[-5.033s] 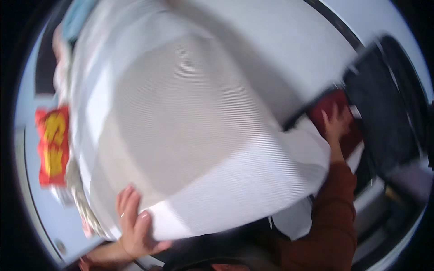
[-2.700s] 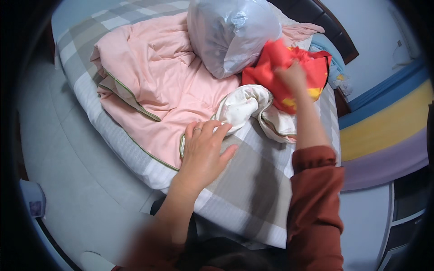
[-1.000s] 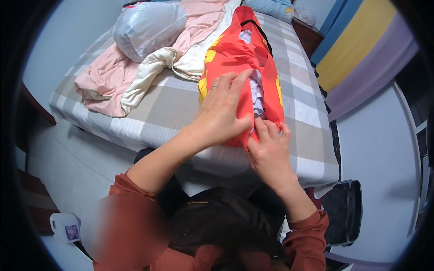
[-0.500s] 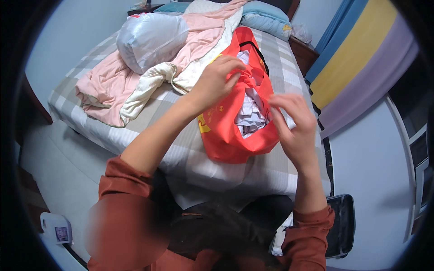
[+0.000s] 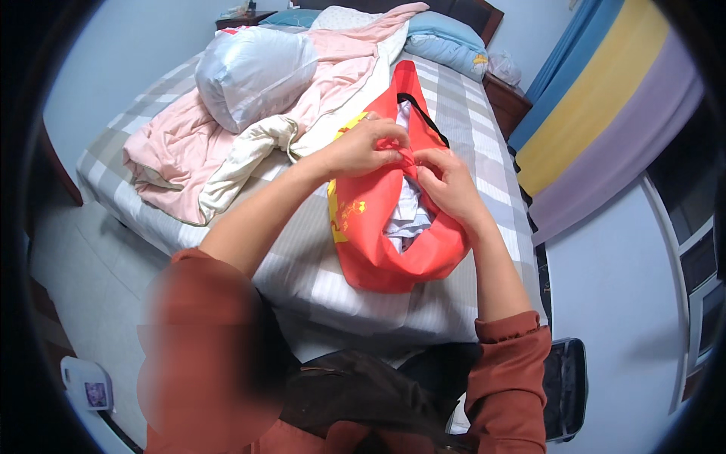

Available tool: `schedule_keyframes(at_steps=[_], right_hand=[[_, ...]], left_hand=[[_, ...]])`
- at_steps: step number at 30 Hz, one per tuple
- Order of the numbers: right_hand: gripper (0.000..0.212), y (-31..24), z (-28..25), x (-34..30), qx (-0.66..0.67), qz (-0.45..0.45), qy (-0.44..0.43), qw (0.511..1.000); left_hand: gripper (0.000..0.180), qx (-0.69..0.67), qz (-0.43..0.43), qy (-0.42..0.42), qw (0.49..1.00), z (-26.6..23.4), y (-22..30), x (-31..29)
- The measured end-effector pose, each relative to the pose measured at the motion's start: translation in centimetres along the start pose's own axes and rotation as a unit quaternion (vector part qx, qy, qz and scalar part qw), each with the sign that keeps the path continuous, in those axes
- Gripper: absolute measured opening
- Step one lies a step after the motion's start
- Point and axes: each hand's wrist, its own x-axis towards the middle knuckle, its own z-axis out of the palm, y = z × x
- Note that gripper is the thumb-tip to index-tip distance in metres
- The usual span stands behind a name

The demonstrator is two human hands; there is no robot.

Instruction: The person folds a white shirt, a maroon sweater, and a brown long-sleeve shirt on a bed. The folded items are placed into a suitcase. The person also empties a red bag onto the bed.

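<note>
Clock refs: centre = bunched top of red bag, 12 = away from wearer.

Open dark case (image 5: 566, 390) on floor at 5, partly behind right sleeve. White jug (image 5: 88, 384) on floor at 8.

Red bag (image 5: 372, 198) lies on the near part of the bed (image 5: 306, 250), long axis roughly 6–12, yellow print on its 8 side. Opening faces up, gathered mid-length; pale cloth (image 5: 408, 216) shows inside at 6, more of it at 12. Black strap (image 5: 425, 117) along the edge at 1.

Left hand (image 5: 363, 147) on the 10 side of the gather, fingers and thumb pinching red fabric. Right hand (image 5: 450, 183) on the 4 side, pinching the same gather. Hands nearly meet there; exact finger contact partly hidden.

Pink-and-cream quilt (image 5: 178, 147) heaped from 9 round to 12. Stuffed translucent plastic bag (image 5: 253, 76) sits on it at 10. Striped curtain (image 5: 597, 98) at 2–3. Brown nightstand (image 5: 505, 100) at 2. Blue pillows (image 5: 446, 54) at 12–1, headboard (image 5: 463, 15) behind.
</note>
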Motion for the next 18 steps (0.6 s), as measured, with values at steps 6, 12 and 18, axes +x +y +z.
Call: schedule_keyframes(at_steps=[6, 12, 18], right_hand=[[0.017, -0.5, 1.6, 0.4, 0.145, 0.147, 0.066, 0.976], [0.017, -1.3, 2.0, 1.0, 0.074, 0.073, 0.084, 0.991], [0.013, -0.9, -0.7, 0.3, 0.067, 0.081, 0.059, 0.993]], left_hand=[[0.014, -0.049, 0.073, 0.245, 0.965, 2.4, 1.4, -0.6], [0.011, -0.115, -0.007, 0.338, 0.934, 3.2, 0.6, 0.1], [0.010, -0.168, -0.058, 0.204, 0.963, 1.1, 1.1, -1.6]])
